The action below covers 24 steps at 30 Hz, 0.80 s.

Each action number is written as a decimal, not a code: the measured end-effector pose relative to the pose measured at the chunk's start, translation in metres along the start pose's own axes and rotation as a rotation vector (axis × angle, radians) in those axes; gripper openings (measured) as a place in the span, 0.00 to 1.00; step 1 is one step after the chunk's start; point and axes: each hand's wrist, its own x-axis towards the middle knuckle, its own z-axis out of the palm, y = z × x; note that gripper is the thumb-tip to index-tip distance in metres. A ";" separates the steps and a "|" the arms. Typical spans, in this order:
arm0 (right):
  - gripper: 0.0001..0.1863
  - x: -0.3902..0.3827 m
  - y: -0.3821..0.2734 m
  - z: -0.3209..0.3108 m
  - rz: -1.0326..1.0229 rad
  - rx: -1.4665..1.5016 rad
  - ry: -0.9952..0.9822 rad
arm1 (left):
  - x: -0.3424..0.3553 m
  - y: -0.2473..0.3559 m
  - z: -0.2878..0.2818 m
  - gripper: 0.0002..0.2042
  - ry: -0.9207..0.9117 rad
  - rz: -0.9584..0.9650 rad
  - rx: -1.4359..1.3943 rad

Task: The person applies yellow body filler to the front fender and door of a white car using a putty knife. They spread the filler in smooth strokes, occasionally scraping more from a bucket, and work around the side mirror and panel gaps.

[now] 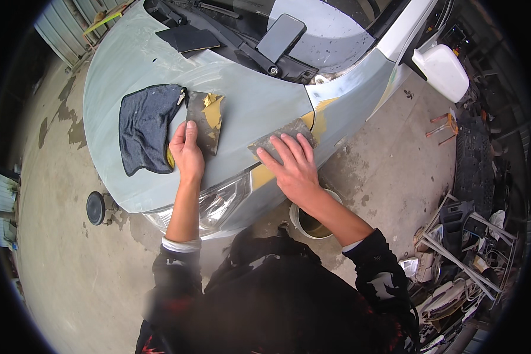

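Observation:
My left hand (187, 152) pinches a dark grey rectangular plate (207, 133), smeared with yellow filler at its top, beside a crumpled dark cloth (146, 128) on the car's sanded bonnet (118, 76). My right hand (289, 168) lies with fingers spread over a grey flat rectangle (259, 144), pressed on the seam between bonnet and wing (366, 88). Yellow filler patches show along that seam. The headlamp (218, 206) is just below my hands.
A black sheet (186, 38) and a phone (280, 36) sit near the windscreen. A bucket (301, 224) stands below the wing, a stool (445, 127) at right, jumbled parts and metal frames (460, 248) at lower right, and a round black pad (95, 206) at left.

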 end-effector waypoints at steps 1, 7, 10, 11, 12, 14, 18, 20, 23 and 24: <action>0.31 0.001 -0.003 0.004 0.006 0.008 -0.034 | 0.000 -0.001 -0.001 0.11 0.000 0.003 -0.007; 0.30 -0.026 -0.012 0.014 0.002 0.038 -0.029 | -0.001 -0.002 -0.002 0.15 -0.004 0.003 -0.012; 0.30 -0.036 -0.006 0.004 0.007 0.022 -0.032 | -0.001 0.000 0.000 0.11 0.003 0.005 -0.030; 0.30 -0.036 -0.003 0.000 0.010 0.014 -0.016 | 0.000 0.001 0.001 0.11 -0.002 0.008 -0.032; 0.30 -0.034 -0.002 -0.004 0.011 0.022 0.043 | 0.000 0.002 0.002 0.11 -0.008 0.010 -0.033; 0.30 -0.025 -0.002 -0.007 0.014 -0.010 0.037 | 0.000 0.004 0.002 0.11 -0.003 0.001 -0.025; 0.30 -0.002 -0.006 -0.005 0.003 -0.014 0.009 | -0.002 0.005 0.003 0.11 0.010 -0.025 -0.023; 0.29 0.003 -0.013 0.002 -0.002 -0.003 -0.019 | -0.002 0.006 0.004 0.11 0.005 -0.022 -0.039; 0.29 -0.003 -0.024 0.016 -0.007 0.025 -0.039 | -0.003 0.005 0.005 0.11 0.009 -0.016 -0.050; 0.29 -0.008 -0.027 0.019 -0.014 0.036 -0.034 | -0.003 0.005 0.005 0.11 0.015 -0.016 -0.040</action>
